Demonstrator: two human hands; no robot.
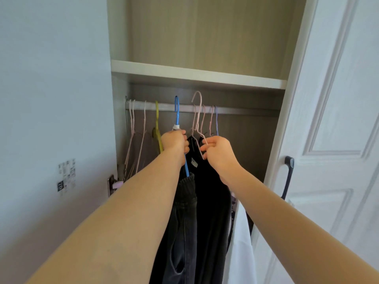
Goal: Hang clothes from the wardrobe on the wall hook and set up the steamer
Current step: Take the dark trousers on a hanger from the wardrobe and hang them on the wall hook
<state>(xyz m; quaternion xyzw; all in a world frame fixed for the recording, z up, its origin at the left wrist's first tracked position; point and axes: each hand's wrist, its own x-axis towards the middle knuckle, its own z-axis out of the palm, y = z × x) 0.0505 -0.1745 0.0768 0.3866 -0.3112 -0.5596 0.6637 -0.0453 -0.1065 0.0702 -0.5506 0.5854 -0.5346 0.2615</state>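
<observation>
left hand (174,141) curled tight round the neck of a blue hanger (177,111), hook raised at the wardrobe rail (235,110), dark grey corduroy trousers (182,218) hanging below. right hand (217,149) pinching the shoulder wire of a pink hanger (198,111), hook lifted above the rail, black garment (213,201) draped from it between both forearms. more pink wire hangers (132,119) and a yellow hanger (156,119) on the rail to the left. white shelf (196,73) overhead, bare. white cloth (240,242) low at right. open panelled door (338,119) with dark handle (288,177) on the right; pale wall (51,78) on the left bearing a small printed label (66,174).
</observation>
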